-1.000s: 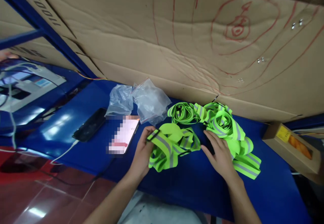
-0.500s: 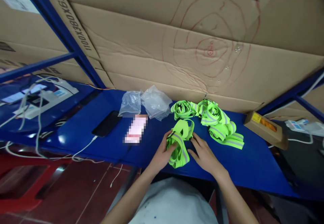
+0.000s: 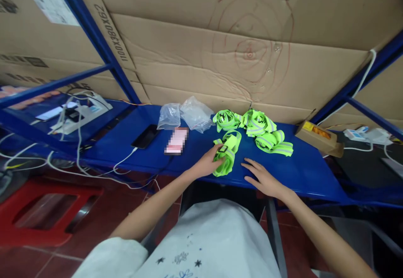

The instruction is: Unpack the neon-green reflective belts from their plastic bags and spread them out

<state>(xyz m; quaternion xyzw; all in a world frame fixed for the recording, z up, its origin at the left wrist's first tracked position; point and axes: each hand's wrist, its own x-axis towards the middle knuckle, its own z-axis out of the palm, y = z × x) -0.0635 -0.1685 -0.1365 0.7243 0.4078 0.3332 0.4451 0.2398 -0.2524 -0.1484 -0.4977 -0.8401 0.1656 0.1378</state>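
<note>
My left hand (image 3: pixel 208 162) is closed round the left side of a coiled neon-green reflective strap (image 3: pixel 227 164) with a grey stripe, its thumb over the coil. A black buckle (image 3: pixel 223 148) shows at the top of this coil, beside my fingers. Right of it, my right hand (image 3: pixel 262 178) rests low over the blue table with fingers spread, holding nothing. Behind my hands lie more rolled green straps: one roll (image 3: pixel 226 120) at the back left, another (image 3: pixel 258 123) in the middle, and a third (image 3: pixel 273 143) with a loose end pointing right.
Clear plastic bags (image 3: pixel 197 114) lie against the cardboard wall (image 3: pixel 176 51). A black phone (image 3: pixel 145 136) on a white cable and a pixelated pink item (image 3: pixel 176 141) are to the left. A small cardboard box (image 3: pixel 317 137) sits right on the blue table (image 3: pixel 302 173). A red stool (image 3: pixel 47 211) stands lower left.
My right hand has moved off the strap, to its right, and opened out. My left hand keeps its hold on the coil, which now looks more compact. The camera view has shifted.
</note>
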